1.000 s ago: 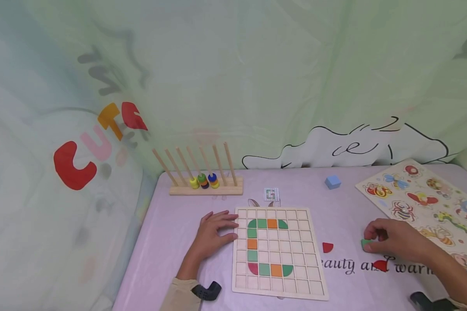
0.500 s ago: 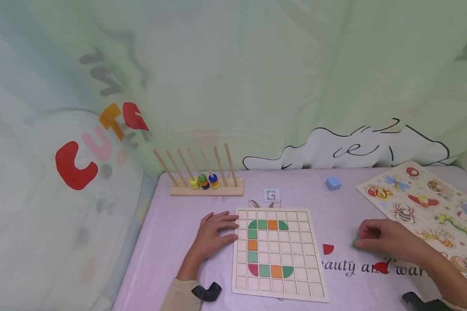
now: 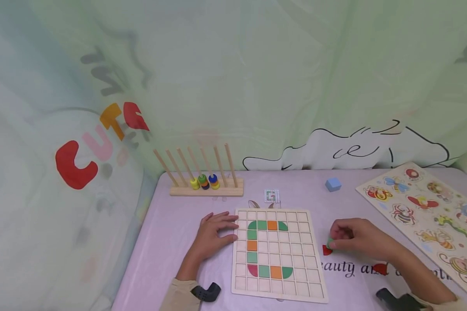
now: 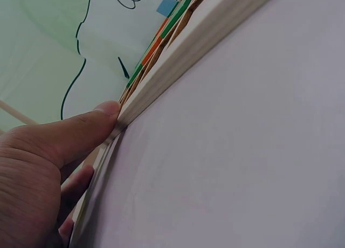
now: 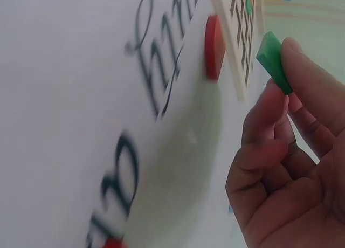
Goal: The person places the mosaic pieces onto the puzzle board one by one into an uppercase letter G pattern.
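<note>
A wooden grid board (image 3: 304,276) lies on the table with green, orange and red tiles set in a C-like outline. Against its left edge my left hand (image 3: 214,233) rests with fingers fairly straight; in the left wrist view the thumb (image 4: 99,118) touches the board's side. My right hand (image 3: 359,236) pinches a green tile (image 5: 274,59) between thumb and fingers, above the table just right of the board. Close below the tile lies a red quarter-round tile (image 3: 327,250), partly covered in the head view. A second red tile (image 3: 380,269) lies near the right forearm.
A small pattern card (image 3: 271,196) lies behind the board. A peg stand with coloured beads (image 3: 206,192) is at the back left. At the right are a blue block (image 3: 333,185) and an insect picture puzzle board (image 3: 424,216).
My right hand has carried the green tile leftwards from beside the insect puzzle to near the first red tile. The left hand stays at the board's edge.
</note>
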